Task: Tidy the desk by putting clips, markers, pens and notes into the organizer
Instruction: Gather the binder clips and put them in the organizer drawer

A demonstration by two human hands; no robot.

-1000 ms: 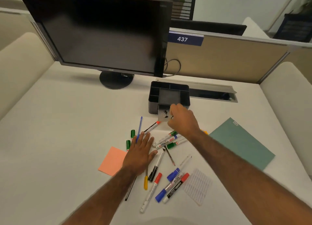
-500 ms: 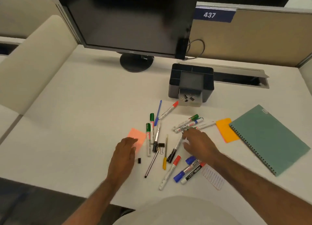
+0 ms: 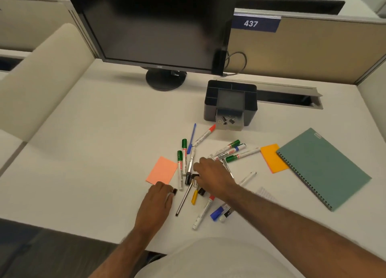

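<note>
A small black binder clip (image 3: 175, 191) lies on the desk (image 3: 94, 152) at the near-left edge of the scatter, touching the fingertips of the left hand (image 3: 157, 199); that hand is curled over it, but whether the fingers have pinched it I cannot tell; a second black clip (image 3: 195, 176) lies just right of it, at the fingertips of the right hand (image 3: 213, 176), which is spread palm-down over the middle of the pile with nothing clearly gripped. A third clip (image 3: 201, 191) sits near the right wrist, just beside a yellow pen (image 3: 194, 197).

Each hand is thus the nearer one for its own clip; the clips are squat, with no long axis to line up.

The organizer (image 3: 230, 102) stands far and to the right of both hands, its front tray (image 3: 229, 121) already holding several clips; my guess is the carry runs away and rightward, shorter for the right hand. Markers (image 3: 226, 150) fan out between hands and organizer, a pink note (image 3: 161, 170) lies left, an orange note (image 3: 272, 158) right.
</note>
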